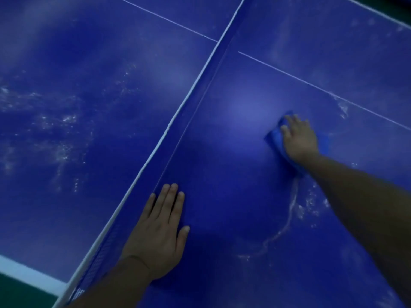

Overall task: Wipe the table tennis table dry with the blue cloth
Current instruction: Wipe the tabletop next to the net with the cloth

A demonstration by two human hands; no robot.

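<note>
Diagonally across the view runs a dark blue mesh net with white top tape (pixel 206 85), dividing the glossy blue table tennis table (pixel 222 174). A thin white centre line (pixel 311 84) crosses both halves. The left hand (pixel 160 236) lies flat on the tabletop just beside the net, fingers straight, holding nothing. Pale water streaks (pixel 291 207) curl beside the right forearm. The right hand (pixel 300 141) presses with spread fingers on the folded blue cloth (pixel 273 138), whose edges show around the palm.

Right hand (pixel 300 141) on cloth (pixel 273 138), well right of net (pixel 205 87); left hand (pixel 160 236) on table (pixel 222 174) just beside net
</note>
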